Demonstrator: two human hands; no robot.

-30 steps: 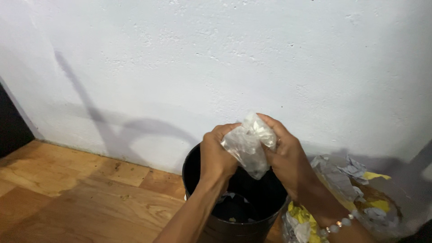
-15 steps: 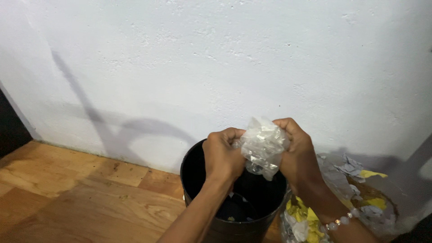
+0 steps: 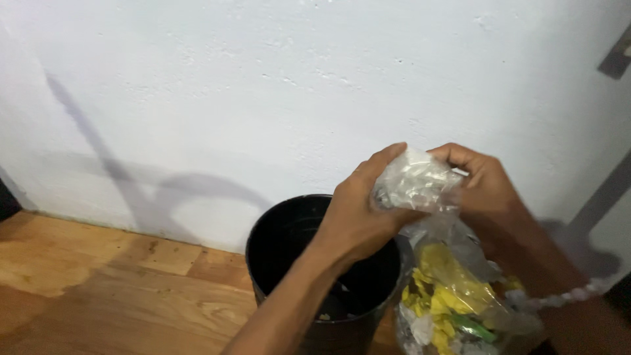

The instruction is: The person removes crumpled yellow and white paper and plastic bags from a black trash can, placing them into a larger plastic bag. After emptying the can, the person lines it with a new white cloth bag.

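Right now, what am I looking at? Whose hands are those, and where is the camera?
The camera sits on a person's head and looks down, so you see that person's own two bare hands. The left hand and the right hand both grip the crumpled top of a clear plastic bag. The bag hangs down between them, and yellow, white and green scraps show through it. Beside it stands a round black bin on a wooden floor, close to a white wall. A few small bits lie inside the bin. The right wrist wears a bead bracelet, blurred here.
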